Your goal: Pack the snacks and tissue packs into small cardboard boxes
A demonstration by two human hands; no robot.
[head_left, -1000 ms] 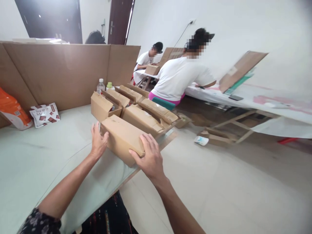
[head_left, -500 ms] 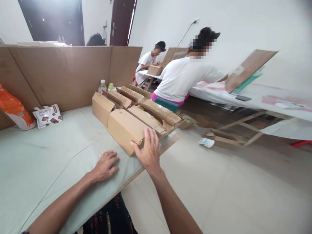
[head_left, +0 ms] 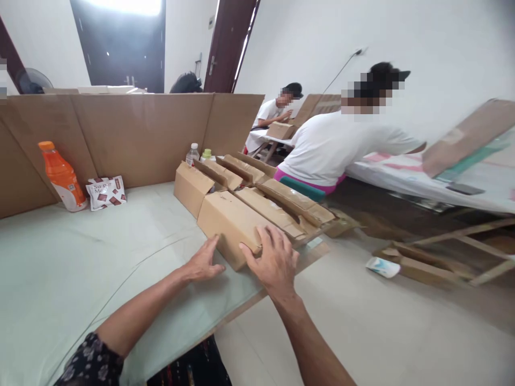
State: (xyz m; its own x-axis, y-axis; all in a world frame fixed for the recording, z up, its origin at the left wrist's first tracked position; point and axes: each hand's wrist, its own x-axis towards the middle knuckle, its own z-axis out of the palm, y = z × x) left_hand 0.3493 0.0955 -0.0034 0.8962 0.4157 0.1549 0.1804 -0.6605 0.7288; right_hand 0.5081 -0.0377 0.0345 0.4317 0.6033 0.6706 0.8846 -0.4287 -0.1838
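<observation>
A closed brown cardboard box [head_left: 229,228] lies at the near end of a group of boxes on the table. My right hand [head_left: 273,257] rests over its near right corner, thumb against the long side and fingers spread across the end. At the box's left side is my left hand [head_left: 204,260], open with fingers stretched toward it. The fingertips are close to the cardboard; whether they touch I cannot tell. Behind this box stand several open-flapped cardboard boxes [head_left: 267,212], their contents mostly hidden.
An orange bottle [head_left: 64,179] and a white-and-brown packet [head_left: 107,193] stand before a cardboard partition [head_left: 145,139]. A clear bottle [head_left: 192,154] and a green-capped container [head_left: 207,154] are behind the boxes. The table edge [head_left: 241,308] drops to the floor. A co-worker [head_left: 333,145] sits at another table.
My left hand has moved from lying on the table up to the near box's side. My right hand stays at the box's corner. The view has swung left.
</observation>
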